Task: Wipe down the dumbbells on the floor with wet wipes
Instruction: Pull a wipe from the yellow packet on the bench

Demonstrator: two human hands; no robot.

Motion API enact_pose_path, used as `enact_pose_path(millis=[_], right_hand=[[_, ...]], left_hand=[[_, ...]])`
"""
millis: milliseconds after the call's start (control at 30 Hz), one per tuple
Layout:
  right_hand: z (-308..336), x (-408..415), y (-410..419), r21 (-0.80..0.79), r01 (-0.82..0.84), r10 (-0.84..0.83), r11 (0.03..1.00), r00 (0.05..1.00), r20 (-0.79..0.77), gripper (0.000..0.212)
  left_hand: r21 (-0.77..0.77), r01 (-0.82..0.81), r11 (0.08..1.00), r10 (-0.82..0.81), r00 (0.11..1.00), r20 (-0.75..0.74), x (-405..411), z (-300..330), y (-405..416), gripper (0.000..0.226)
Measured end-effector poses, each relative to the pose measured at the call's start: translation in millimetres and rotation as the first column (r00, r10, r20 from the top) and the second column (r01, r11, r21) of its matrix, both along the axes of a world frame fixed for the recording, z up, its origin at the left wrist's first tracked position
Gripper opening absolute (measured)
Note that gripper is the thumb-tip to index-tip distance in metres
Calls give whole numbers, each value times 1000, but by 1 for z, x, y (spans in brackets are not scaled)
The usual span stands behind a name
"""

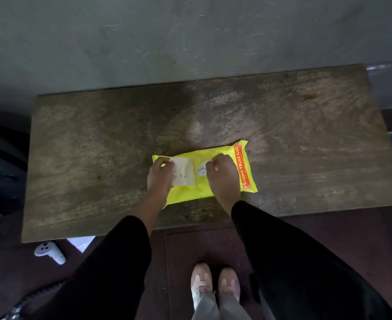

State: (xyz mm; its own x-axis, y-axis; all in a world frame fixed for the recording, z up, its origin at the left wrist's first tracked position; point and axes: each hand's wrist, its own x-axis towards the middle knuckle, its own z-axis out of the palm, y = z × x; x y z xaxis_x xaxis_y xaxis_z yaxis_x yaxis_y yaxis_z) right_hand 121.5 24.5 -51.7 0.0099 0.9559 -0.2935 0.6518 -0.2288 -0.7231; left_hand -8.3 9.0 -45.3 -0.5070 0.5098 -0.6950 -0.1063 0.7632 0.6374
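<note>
Two hands work a glossy yellow wipe pack (222,181) on the worn wooden bench (98,146): left hand (159,175) pinches its white flap (183,173), right hand (222,176) pinches a wipe (201,169).

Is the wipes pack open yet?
Open: the left hand holds the flap peeled back on the yellow pack; the right hand pinches a wipe.

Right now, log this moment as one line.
stage: opening pack | left hand: holds flap | right hand: pinches wipe | wipes pack: on table

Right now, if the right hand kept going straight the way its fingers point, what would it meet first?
The right hand points down-forward at the yellow wipes pack; its fingertips look already at the white wipe in the opening, though depth is unclear.
</note>
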Motion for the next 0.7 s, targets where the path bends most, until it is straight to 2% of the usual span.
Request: enact_pose_path(millis=[133,233,333,433,500,567,633,667,700], right_hand=[[20,0,-5,42,146,-137,988,978,-158,14],[33,1,-5,41,302,-280,952,920,-273,16],[46,5,-2,109,457,-387,883,839,-382,13],[61,17,8,142,606,-487,783,738,-467,11],[66,27,15,169,620,-498,767,739,-454,9],[62,32,15,208,478,-391,853,851,-350,16],[53,31,6,247,150,-132,957,987,-90,24],[48,29,0,238,-42,31,970,998,50,30],[42,28,-6,208,-224,195,952,969,150,35]], left_hand=[[9,8,1000,-8,1000,23,6,5,2,15],[23,33,999,-33,999,7,9,13,3,11],[36,53,998,-53,999,-11,10,18,3,16],[51,72,996,-71,997,-20,13,23,3,8],[65,100,993,-100,995,9,17,26,2,8],[100,174,980,-182,980,79,23,27,0,11],[137,299,944,-313,945,97,30,26,-2,23],[136,355,925,-366,928,72,33,25,-4,29],[109,408,906,-412,911,11,34,24,-5,32]])
